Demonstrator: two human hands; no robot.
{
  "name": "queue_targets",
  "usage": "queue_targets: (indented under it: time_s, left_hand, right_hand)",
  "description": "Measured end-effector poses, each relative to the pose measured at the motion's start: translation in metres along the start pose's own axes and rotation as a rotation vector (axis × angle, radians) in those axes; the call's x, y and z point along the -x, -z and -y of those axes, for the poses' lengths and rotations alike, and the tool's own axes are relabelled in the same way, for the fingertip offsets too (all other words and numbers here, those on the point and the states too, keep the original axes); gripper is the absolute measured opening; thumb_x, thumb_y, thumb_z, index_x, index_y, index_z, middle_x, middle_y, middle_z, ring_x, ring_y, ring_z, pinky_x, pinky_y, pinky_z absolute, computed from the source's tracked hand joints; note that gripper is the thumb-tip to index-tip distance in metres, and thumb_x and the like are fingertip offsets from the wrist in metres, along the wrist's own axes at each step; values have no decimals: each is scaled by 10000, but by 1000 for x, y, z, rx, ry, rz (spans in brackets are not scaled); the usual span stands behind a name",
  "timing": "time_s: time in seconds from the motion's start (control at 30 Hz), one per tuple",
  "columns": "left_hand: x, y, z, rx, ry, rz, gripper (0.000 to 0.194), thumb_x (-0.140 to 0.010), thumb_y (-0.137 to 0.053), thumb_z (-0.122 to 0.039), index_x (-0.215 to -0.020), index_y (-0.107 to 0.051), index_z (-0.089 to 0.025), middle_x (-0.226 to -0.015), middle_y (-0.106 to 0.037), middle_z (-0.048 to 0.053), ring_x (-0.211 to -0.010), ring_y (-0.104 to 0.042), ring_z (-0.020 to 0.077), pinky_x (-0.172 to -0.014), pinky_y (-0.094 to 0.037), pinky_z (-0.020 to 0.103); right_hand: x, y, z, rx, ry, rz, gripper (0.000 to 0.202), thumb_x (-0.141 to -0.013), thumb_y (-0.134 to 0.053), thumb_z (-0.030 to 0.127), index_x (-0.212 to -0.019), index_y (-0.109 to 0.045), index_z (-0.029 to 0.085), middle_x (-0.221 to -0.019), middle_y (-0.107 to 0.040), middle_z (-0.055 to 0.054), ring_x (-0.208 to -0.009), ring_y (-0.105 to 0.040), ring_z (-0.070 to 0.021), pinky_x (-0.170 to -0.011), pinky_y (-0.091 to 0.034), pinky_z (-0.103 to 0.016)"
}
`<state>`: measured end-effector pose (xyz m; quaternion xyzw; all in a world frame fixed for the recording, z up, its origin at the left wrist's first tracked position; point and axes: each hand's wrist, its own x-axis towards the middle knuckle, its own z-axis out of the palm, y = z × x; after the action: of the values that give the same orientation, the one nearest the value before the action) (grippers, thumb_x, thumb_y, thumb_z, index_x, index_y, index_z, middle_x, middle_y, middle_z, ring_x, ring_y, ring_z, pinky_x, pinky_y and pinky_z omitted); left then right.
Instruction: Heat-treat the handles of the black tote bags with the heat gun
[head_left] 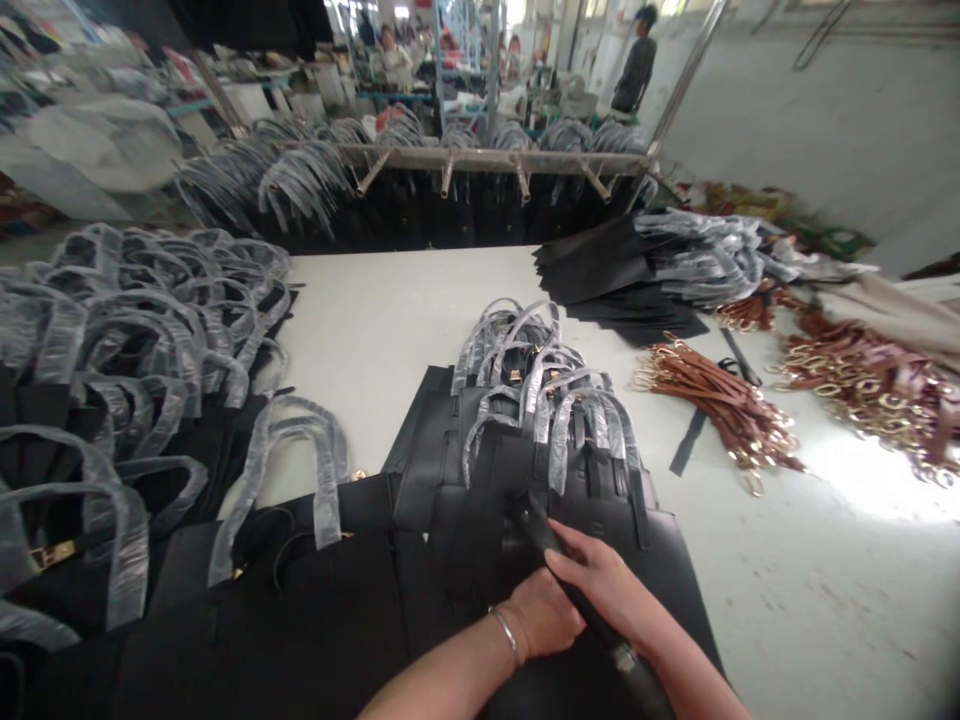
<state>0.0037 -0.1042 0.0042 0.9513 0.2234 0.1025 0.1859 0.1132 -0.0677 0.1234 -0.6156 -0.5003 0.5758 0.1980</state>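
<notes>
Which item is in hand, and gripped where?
The right hand grips a long black strap-like piece near its far end; for the left hand, I cannot tell.

Left hand (546,615) and right hand (606,580) grip black strap (602,630) over stacked black bags (465,500), handles plastic-wrapped. Brown straps (716,395), gold clasps, lie right on white counter (825,590).

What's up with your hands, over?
Right hand holding long black piece; left hand against it, grip unclear. Black bags underneath. Plastic-wrapped handles crowd just beyond, over.
</notes>
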Motion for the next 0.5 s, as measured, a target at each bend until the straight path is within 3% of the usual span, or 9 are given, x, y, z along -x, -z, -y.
queue_targets:
  time_s: [0.13,0.27,0.4,0.5]
  left_hand:
    - [-1,2,0,47,-18,-1,215,-834,-591,-189,-1033,-672,-172,-1099,-692,55,-1147,-555,249,-968,-449,376]
    - [-2,0,0,68,45,-69,228,-856,-567,-231,-1052,-664,-167,-1056,-701,69,-1074,-592,246,-932,-469,371]
    - [-2,4,-1,109,54,-83,134,-839,-555,-192,-865,-676,-141,-866,-701,89,-855,-642,217,-776,-516,321]
    - [7,22,6,214,180,-282,173,-890,-483,-151,-943,-648,-154,-931,-661,68,-876,-620,167,-780,-510,268]
  right_hand:
    - [6,-5,7,50,2,-23,496,-768,-634,346,-1222,-648,148,-1180,-698,-79,-1122,-609,-299,-1000,-443,-428]
    - [-9,-17,23,69,30,-119,555,-800,-602,372,-1311,-572,157,-1192,-688,-77,-1114,-613,-285,-983,-464,-402]
    - [0,-7,34,21,36,-229,665,-788,-611,466,-1376,-496,177,-998,-734,-60,-905,-676,-271,-766,-556,-356]
    - [27,10,30,-42,-53,-223,765,-754,-625,536,-1400,-455,163,-741,-702,-28,-660,-654,-229,-569,-529,-308]
